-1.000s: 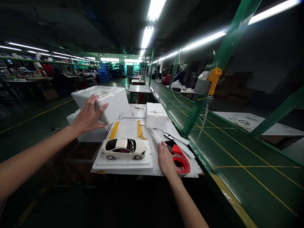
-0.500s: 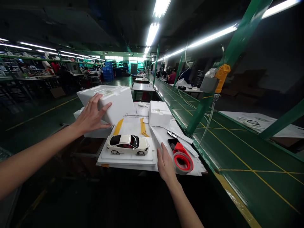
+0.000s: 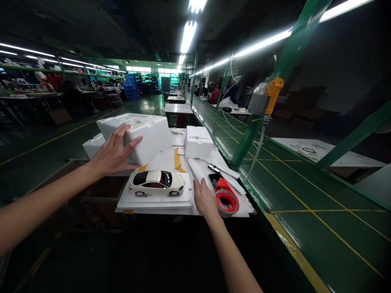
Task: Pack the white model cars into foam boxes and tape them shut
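Dim workshop floor stretches ahead, a green conveyor line [image 3: 293, 191] flanking the cluttered worktable [image 3: 165, 159] on the right. From my remote view, the left hand [image 3: 114, 152] grips a white foam block [image 3: 149, 136] at its near corner, fingers splayed across it and thumb low. The cream model car [image 3: 157, 183] sits on a foam tray [image 3: 157, 201] at the table's near edge, to the right of that grip and closer to me, its long axis running crosswise, nose toward the right hand [image 3: 206, 199]. That hand is nearer the nose, fingers extended and holding nothing I can see; contact with the tray is hard to judge. The block's underside is hidden, and a tape dispenser [image 3: 226, 199] lies partly behind the right wrist.
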`<state>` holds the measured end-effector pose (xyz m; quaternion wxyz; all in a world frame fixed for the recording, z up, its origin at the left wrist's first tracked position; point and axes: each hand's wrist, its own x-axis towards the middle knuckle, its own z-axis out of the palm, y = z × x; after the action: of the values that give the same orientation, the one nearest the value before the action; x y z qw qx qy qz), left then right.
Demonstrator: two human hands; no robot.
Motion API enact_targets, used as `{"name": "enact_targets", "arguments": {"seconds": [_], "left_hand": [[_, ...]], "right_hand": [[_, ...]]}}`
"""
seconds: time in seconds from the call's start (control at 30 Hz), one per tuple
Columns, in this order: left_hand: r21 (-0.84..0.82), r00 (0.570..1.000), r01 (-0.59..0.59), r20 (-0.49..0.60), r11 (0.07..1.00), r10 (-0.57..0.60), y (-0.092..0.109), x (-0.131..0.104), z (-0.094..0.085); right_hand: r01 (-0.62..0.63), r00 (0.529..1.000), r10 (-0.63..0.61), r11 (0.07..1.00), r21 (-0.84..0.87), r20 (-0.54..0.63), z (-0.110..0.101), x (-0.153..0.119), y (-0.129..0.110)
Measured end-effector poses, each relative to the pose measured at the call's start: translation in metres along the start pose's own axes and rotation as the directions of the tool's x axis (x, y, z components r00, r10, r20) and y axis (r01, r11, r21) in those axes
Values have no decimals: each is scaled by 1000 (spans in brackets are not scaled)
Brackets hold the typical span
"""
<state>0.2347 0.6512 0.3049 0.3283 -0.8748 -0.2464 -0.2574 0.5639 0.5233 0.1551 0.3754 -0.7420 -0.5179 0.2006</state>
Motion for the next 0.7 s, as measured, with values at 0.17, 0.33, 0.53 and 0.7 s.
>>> {"name": "enact_targets", "arguments": {"seconds": [0.17,0.33,0.53,0.7], "left_hand": [[-5,1000,17,9,1000,-17,1,2,-7],[30,1000,13,16,999,-13,1,-2,-12],[27,999,26,25,999,-27,4,-4,-12],[23,1000,18,18,1000,-19,4,-3,-14]], "right_hand": [[-24,1000,24,1000,-18,2,-5,0,-9],[-38,999,39,998,-52,23,-9,0,-7],[-48,996,57,990,-129,71,-15,2,-17],[-12,996,32,975,-222,89,-21,4,-20]]}}
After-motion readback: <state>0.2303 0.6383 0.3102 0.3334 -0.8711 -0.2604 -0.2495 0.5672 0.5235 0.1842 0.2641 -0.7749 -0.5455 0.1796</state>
